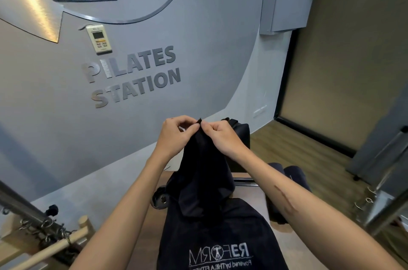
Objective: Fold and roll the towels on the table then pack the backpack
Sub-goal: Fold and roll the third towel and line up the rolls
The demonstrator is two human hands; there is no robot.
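I hold a dark navy towel (204, 181) up in front of me. My left hand (176, 135) and my right hand (223, 137) pinch its top edge close together, and the cloth hangs down in folds. Below it a second dark towel (216, 232) with white "REFORM" lettering lies flat on the wooden table (284, 247). A dark backpack (240, 135) stands upright at the far end of the table, partly hidden behind my hands. Two rolled dark towels (289, 177) lie to the right under my right forearm.
A grey wall with metal lettering and a wall controller (99, 38) rises ahead. Metal frame bars with springs and a wooden dowel (50, 247) sit at lower left. More metal frame parts (379, 199) stand at the right over the wooden floor.
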